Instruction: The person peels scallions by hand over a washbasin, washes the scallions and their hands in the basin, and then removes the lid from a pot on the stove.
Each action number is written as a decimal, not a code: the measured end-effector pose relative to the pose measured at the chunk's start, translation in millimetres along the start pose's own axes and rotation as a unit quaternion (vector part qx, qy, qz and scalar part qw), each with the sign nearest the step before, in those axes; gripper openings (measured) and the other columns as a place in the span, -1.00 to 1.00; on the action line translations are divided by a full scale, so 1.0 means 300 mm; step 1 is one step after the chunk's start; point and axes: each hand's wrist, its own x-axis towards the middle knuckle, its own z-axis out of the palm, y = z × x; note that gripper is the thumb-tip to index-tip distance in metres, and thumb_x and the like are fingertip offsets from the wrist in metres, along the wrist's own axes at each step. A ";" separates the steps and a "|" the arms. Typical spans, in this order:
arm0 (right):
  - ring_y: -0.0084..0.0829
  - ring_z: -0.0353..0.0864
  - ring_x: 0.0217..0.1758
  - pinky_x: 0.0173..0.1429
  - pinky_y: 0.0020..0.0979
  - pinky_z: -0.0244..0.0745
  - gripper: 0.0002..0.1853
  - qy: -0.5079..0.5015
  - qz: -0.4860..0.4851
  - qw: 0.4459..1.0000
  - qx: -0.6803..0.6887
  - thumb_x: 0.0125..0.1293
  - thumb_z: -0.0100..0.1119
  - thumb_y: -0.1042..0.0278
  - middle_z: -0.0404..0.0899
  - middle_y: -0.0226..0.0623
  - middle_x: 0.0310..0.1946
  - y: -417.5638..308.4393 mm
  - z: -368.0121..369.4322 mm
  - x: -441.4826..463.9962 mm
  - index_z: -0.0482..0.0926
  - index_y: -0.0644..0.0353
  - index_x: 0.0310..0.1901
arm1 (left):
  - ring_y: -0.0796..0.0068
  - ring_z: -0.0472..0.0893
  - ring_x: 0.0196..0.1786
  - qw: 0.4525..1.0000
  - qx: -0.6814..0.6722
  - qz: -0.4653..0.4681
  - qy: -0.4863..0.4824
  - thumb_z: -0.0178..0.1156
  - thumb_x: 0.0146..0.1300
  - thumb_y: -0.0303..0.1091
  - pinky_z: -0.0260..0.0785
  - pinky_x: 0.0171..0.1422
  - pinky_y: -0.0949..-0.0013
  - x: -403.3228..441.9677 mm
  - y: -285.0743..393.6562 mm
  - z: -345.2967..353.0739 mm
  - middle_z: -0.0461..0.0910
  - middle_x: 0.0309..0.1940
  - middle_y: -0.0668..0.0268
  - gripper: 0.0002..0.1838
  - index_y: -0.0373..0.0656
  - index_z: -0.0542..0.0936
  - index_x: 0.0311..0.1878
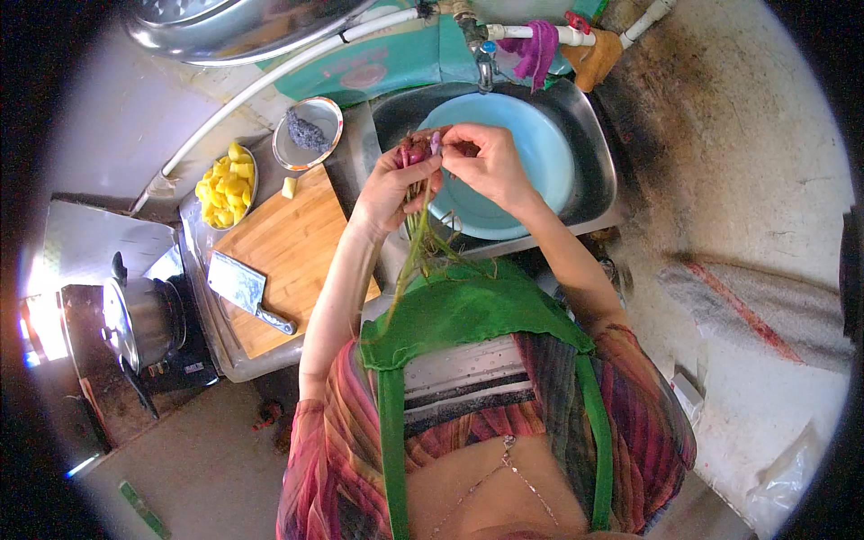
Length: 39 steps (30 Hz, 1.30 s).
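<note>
My left hand (392,191) is closed round a bunch of small red-purple onions (414,151), whose long green stalks (416,247) hang down towards the green apron. The bulbs point up, at the left rim of a light blue basin (562,171) standing in the sink. My right hand (490,164) meets the left one over the basin, thumb and fingers pinched together beside a pale purple bulb tip (436,142). What the right fingertips grip is too small and covered to make out.
Left of the sink lie a wooden cutting board (297,234) with a cleaver (238,283), a bowl of yellow chunks (223,189) and a bowl (315,162) holding a grey scrubber. A tap (484,67) juts over the basin. A pressure cooker (135,319) stands far left.
</note>
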 end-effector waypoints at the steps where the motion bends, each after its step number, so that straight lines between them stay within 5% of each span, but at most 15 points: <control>1: -0.68 0.45 -0.52 -0.44 -0.58 0.38 -0.91 -0.007 0.033 0.999 -0.004 0.11 0.10 0.52 0.52 -0.41 -0.56 -0.008 -0.006 0.002 0.55 0.37 -0.41 | 0.70 0.33 -0.72 1.000 0.000 0.000 0.000 0.15 0.20 -0.38 -0.05 -0.74 0.63 0.009 -0.016 -0.014 0.48 -0.60 0.35 -0.66 -0.15 0.46 0.06; 3: -0.70 0.44 -0.53 -0.44 -0.64 0.36 -0.92 -0.014 0.067 0.998 -0.007 0.12 0.09 0.53 0.53 -0.44 -0.52 -0.023 -0.026 0.008 0.56 0.35 -0.38 | 0.71 0.28 -0.73 0.999 -0.029 0.032 0.004 0.14 0.20 -0.39 -0.09 -0.74 0.63 0.019 -0.038 -0.035 0.47 -0.59 0.35 -0.71 -0.16 0.48 0.01; 5: -0.72 0.38 -0.59 -0.56 -0.68 0.22 -0.91 0.005 0.198 0.949 0.244 0.10 0.11 0.52 0.54 -0.41 -0.52 -0.025 -0.060 0.022 0.58 0.31 -0.37 | 0.71 0.28 -0.73 0.999 -0.040 0.028 0.000 0.14 0.20 -0.40 -0.10 -0.74 0.63 0.008 -0.041 -0.049 0.47 -0.59 0.34 -0.71 -0.16 0.48 0.01; 7: -0.73 0.32 -0.64 -0.62 -0.71 0.08 -0.91 0.041 0.219 0.933 0.284 0.10 0.13 0.49 0.53 -0.41 -0.53 -0.021 -0.081 0.031 0.59 0.28 -0.36 | 0.72 0.27 -0.72 0.998 -0.052 0.023 -0.003 0.14 0.20 -0.41 -0.10 -0.74 0.64 -0.011 -0.035 -0.044 0.47 -0.59 0.34 -0.70 -0.17 0.48 0.01; 11: -0.76 0.33 -0.60 -0.59 -0.70 0.13 -0.92 0.019 0.201 0.966 0.161 0.14 0.15 0.48 0.49 -0.43 -0.55 -0.009 -0.071 0.023 0.58 0.28 -0.35 | 0.72 0.33 -0.67 0.997 -0.074 0.011 -0.006 0.14 0.18 -0.45 -0.10 -0.74 0.64 -0.022 -0.038 -0.033 0.48 -0.57 0.33 -0.76 -0.18 0.49 -0.06; 15: -0.58 0.53 -0.45 -0.44 -0.52 0.43 -0.88 -0.022 0.120 0.985 0.122 0.13 0.17 0.44 0.55 -0.37 -0.40 -0.003 -0.034 -0.004 0.57 0.24 -0.28 | 0.72 0.36 -0.67 0.999 -0.028 0.010 0.045 0.16 0.17 -0.45 -0.08 -0.74 0.62 -0.019 -0.036 -0.006 0.48 -0.61 0.35 -0.81 -0.17 0.49 -0.13; 17: -0.59 0.46 -0.51 -0.46 -0.56 0.35 -0.83 -0.022 -0.092 0.986 -0.137 0.11 0.17 0.53 0.53 -0.37 -0.40 -0.013 -0.032 -0.003 0.56 0.26 -0.22 | 0.72 0.34 -0.69 0.998 -0.001 0.005 0.070 0.17 0.16 -0.43 -0.07 -0.74 0.62 -0.021 -0.030 0.001 0.48 -0.62 0.37 -0.81 -0.17 0.50 -0.15; 18: -0.45 0.50 -0.51 -0.43 -0.47 0.40 -0.83 -0.019 -0.118 0.975 -0.189 0.08 0.17 0.54 0.53 -0.29 -0.39 -0.019 -0.029 -0.002 0.55 0.28 -0.24 | 0.73 0.33 -0.70 0.995 0.027 0.000 0.093 0.18 0.15 -0.42 -0.06 -0.74 0.62 -0.019 -0.028 0.003 0.48 -0.64 0.38 -0.82 -0.17 0.51 -0.16; 25: -0.23 0.50 -0.52 -0.40 -0.37 0.42 -0.89 -0.066 -0.125 0.947 -0.288 0.04 0.17 0.51 0.51 -0.20 -0.49 -0.068 -0.038 0.002 0.53 0.31 -0.36 | 0.74 0.33 -0.71 0.990 0.057 0.070 0.112 0.19 0.15 -0.42 -0.01 -0.71 0.62 -0.008 -0.035 0.018 0.53 -0.62 0.37 -0.91 -0.20 0.57 -0.30; 27: -0.10 0.52 -0.45 -0.36 -0.20 0.44 -0.85 -0.096 -0.098 0.949 -0.284 0.08 0.13 0.35 0.53 -0.18 -0.52 -0.074 -0.040 0.008 0.49 0.25 -0.48 | 0.74 0.33 -0.71 0.987 0.069 0.080 0.125 0.18 0.15 -0.42 0.02 -0.69 0.62 -0.005 -0.038 0.021 0.56 -0.59 0.35 -0.91 -0.21 0.58 -0.29; 31: -0.31 0.53 -0.57 -0.46 -0.41 0.42 -0.90 -0.133 -0.080 0.944 -0.292 0.09 0.14 0.48 0.53 -0.23 -0.56 -0.076 -0.057 0.017 0.54 0.34 -0.42 | 0.73 0.34 -0.65 0.984 0.102 0.070 0.129 0.15 0.19 -0.42 0.06 -0.62 0.62 -0.006 -0.050 0.022 0.58 -0.52 0.32 -0.86 -0.24 0.56 -0.20; 33: -0.47 0.54 -0.58 -0.48 -0.48 0.45 -0.88 -0.129 0.086 0.987 -0.050 0.19 0.09 0.47 0.54 -0.31 -0.55 -0.043 -0.058 0.010 0.54 0.35 -0.38 | 0.73 0.32 -0.65 0.988 0.090 0.068 0.101 0.15 0.19 -0.42 0.04 -0.62 0.63 -0.014 -0.044 0.024 0.59 -0.50 0.32 -0.86 -0.22 0.56 -0.20; 39: -0.56 0.54 -0.56 -0.44 -0.53 0.49 -0.87 -0.064 0.175 0.959 0.214 0.27 0.03 0.48 0.55 -0.31 -0.48 -0.002 -0.057 -0.005 0.53 0.34 -0.25 | 0.74 0.32 -0.66 0.991 0.039 0.082 0.099 0.18 0.18 -0.38 0.03 -0.62 0.63 -0.017 -0.048 0.023 0.58 -0.55 0.34 -0.88 -0.18 0.59 -0.25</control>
